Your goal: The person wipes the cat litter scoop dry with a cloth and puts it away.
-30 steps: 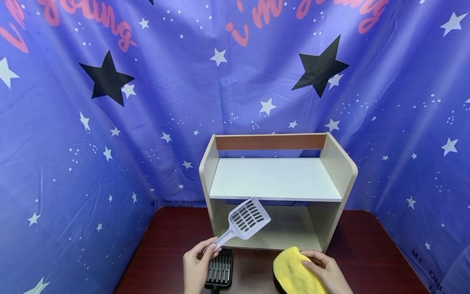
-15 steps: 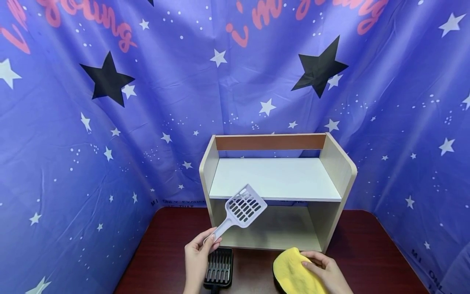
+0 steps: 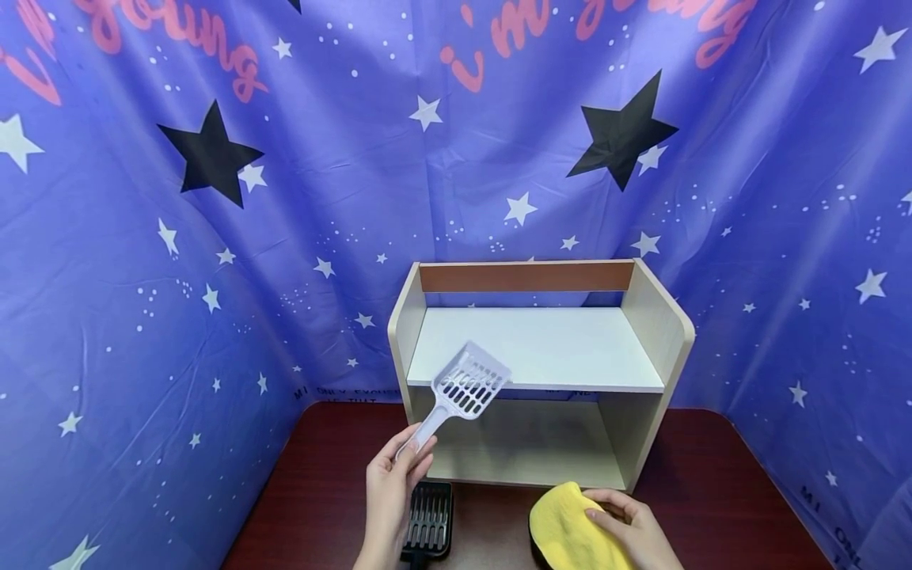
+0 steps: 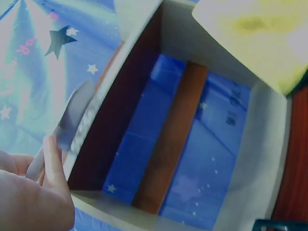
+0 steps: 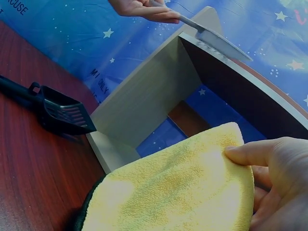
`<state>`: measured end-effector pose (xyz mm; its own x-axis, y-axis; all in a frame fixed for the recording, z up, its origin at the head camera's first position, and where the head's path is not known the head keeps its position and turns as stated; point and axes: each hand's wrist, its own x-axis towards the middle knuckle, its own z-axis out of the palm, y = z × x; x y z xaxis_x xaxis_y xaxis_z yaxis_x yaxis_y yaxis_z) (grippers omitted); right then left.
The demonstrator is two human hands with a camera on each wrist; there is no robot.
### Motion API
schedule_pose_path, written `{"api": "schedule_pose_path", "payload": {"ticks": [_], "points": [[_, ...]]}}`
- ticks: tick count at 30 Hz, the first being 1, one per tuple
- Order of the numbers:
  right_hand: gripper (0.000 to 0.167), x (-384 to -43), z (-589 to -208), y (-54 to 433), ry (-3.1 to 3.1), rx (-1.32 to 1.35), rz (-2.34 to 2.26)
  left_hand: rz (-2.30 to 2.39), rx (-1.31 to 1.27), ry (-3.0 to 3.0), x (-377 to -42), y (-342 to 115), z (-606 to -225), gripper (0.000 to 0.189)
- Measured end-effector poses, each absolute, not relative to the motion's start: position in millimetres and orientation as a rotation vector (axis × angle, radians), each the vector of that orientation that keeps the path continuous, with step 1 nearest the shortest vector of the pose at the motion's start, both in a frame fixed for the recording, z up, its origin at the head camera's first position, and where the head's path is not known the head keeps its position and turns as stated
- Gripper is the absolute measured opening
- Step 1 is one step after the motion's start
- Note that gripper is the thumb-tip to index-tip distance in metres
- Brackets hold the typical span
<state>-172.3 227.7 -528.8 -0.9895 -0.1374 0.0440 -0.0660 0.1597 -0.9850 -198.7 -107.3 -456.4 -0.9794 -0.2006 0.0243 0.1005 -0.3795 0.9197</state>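
Observation:
My left hand (image 3: 396, 483) grips the handle of a pale grey slotted litter scoop (image 3: 470, 381), its blade raised in front of the shelf's upper board. In the right wrist view the scoop (image 5: 224, 44) shows nearly edge-on beside the board's front edge. My right hand (image 3: 630, 522) pinches the edge of a yellow cloth (image 3: 573, 526) between thumb and fingers. Its fleecy face shows in the right wrist view, along with a dark edge at lower left. A black slotted scoop (image 3: 431, 518) lies on the table just beyond my left wrist.
A small two-tier shelf (image 3: 536, 348) with a white upper board and pale wooden sides stands at the table's back. The dark red-brown table (image 3: 321, 467) extends to both sides of it. A blue star-printed curtain (image 3: 342, 158) hangs behind and at the sides.
My left hand has lifted the grey scoop up and away from me, from in front of the lower compartment to the upper board. The right hand and yellow cloth stay nearly still.

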Motion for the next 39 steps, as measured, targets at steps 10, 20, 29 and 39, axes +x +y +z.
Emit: {"api": "schedule_pose_path", "payload": {"ticks": [10, 20, 29, 39], "points": [[0.034, -172, -526, 229, 2.290, -0.138, -1.952, -2.700, -0.005, -1.390, -199, -102, -441, 0.031], [0.032, -172, -529, 229, 2.298, -0.161, -1.951, -2.936, -0.118, -1.085, -195, -98, -434, 0.032], [0.029, -173, -529, 230, 2.278, -0.187, -1.982, -3.214, -0.397, -0.658, -193, -102, -440, 0.028], [0.022, -174, -532, 230, 2.250, -0.247, -2.015, -3.234, -0.482, -0.607, -201, -100, -438, 0.039]]}}
